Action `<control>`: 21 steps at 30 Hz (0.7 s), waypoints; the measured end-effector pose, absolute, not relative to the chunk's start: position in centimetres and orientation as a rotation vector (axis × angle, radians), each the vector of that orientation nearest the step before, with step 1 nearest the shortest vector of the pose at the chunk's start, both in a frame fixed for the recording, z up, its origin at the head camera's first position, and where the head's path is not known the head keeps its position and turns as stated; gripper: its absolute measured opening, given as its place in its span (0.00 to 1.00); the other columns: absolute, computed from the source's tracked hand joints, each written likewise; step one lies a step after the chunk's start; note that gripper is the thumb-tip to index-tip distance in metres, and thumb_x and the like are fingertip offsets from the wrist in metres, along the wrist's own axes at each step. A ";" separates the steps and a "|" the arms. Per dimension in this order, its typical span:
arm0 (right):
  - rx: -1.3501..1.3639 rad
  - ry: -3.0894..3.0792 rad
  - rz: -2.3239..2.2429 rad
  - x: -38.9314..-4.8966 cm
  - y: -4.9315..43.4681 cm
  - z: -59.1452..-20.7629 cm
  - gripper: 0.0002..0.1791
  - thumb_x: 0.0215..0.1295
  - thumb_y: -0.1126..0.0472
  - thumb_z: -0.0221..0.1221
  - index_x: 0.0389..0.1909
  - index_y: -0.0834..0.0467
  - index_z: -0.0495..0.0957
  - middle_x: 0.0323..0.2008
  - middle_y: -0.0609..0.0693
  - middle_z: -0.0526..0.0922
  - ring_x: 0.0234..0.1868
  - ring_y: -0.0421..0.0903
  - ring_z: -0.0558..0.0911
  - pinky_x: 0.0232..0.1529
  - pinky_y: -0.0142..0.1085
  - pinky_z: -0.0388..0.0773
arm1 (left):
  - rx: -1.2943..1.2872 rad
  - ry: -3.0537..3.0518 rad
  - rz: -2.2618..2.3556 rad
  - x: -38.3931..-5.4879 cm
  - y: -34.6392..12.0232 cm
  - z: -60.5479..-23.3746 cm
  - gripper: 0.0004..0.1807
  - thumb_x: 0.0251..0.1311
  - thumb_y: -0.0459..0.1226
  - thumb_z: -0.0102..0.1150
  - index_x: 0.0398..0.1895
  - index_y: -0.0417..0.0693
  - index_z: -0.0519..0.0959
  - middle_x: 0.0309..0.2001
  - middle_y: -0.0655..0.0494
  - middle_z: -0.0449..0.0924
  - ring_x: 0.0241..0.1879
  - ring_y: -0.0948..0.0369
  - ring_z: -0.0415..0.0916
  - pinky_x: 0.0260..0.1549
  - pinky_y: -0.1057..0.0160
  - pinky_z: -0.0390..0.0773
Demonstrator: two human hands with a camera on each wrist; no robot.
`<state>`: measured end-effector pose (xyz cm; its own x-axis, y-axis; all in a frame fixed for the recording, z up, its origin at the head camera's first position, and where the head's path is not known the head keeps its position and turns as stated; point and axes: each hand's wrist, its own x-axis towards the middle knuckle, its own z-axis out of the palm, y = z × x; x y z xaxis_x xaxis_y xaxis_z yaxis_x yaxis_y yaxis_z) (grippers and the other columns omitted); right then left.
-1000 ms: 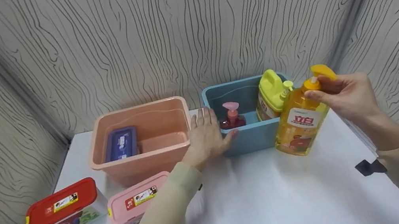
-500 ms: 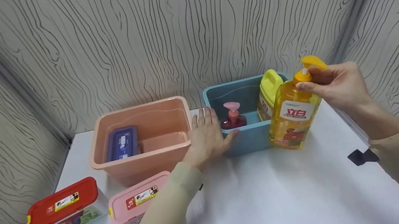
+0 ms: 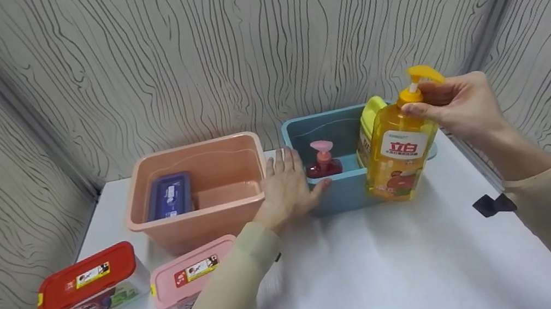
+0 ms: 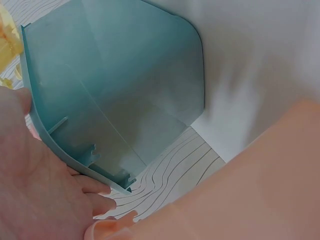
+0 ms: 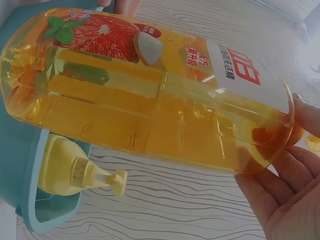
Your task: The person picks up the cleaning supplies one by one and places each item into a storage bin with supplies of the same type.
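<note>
My right hand (image 3: 466,105) grips an orange-yellow dish soap bottle (image 3: 398,151) by its neck, just under the yellow pump head. The bottle hangs slightly tilted in front of the right end of the blue bin (image 3: 339,192), hiding part of it. Inside that bin stand a small red pump bottle (image 3: 324,167) with a pink pump and a yellow jug (image 5: 62,167), mostly behind the soap bottle in the head view. My left hand (image 3: 287,191) rests with straight fingers on the blue bin's left rim, thumb over its front edge, beside the pink bin (image 3: 197,219).
A dark blue box (image 3: 170,196) sits in the pink bin's left part. On the white table (image 3: 361,279), a red-lidded tub (image 3: 88,281) and a pink-lidded tub (image 3: 193,278) stand in front, the latter partly behind my left sleeve. Patterned walls (image 3: 214,48) enclose the table.
My right hand has raised the dish soap bottle and brought it leftward toward the blue bin, covering more of the yellow jug. The left hand stays at the rim.
</note>
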<state>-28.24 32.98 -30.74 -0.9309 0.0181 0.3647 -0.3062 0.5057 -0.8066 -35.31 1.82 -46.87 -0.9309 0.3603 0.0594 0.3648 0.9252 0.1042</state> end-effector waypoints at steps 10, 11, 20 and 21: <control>0.275 -2.408 1.435 -28.5 32.5 -29.4 0.28 0.73 0.62 0.75 0.68 0.70 0.82 0.46 0.28 0.93 0.47 0.26 0.92 0.50 0.21 0.88 | -0.574 -3.037 -0.190 -35.3 1.8 -46.9 0.63 0.75 0.78 0.34 0.92 0.37 0.49 0.93 0.39 0.49 0.94 0.43 0.46 0.93 0.42 0.48; 0.286 -2.399 1.445 -28.7 32.5 -29.2 0.28 0.72 0.62 0.75 0.68 0.70 0.81 0.46 0.29 0.94 0.47 0.26 0.93 0.50 0.21 0.88 | -0.576 -3.035 -0.197 -35.3 1.8 -46.9 0.63 0.76 0.78 0.34 0.92 0.36 0.49 0.93 0.38 0.50 0.94 0.43 0.46 0.93 0.42 0.48; 0.243 -2.401 1.425 -29.8 32.1 -27.9 0.27 0.74 0.60 0.75 0.68 0.67 0.83 0.50 0.33 0.95 0.49 0.27 0.92 0.53 0.21 0.87 | -0.580 -3.048 -0.158 -35.3 1.8 -46.8 0.62 0.76 0.78 0.32 0.93 0.38 0.48 0.93 0.39 0.48 0.94 0.44 0.44 0.93 0.43 0.47; 0.241 -2.404 1.423 -30.0 32.1 -27.8 0.27 0.74 0.59 0.75 0.68 0.67 0.83 0.51 0.33 0.95 0.49 0.27 0.92 0.53 0.21 0.87 | -0.580 -3.046 -0.153 -35.3 1.8 -46.8 0.62 0.76 0.78 0.32 0.93 0.38 0.48 0.93 0.39 0.48 0.94 0.44 0.45 0.93 0.43 0.47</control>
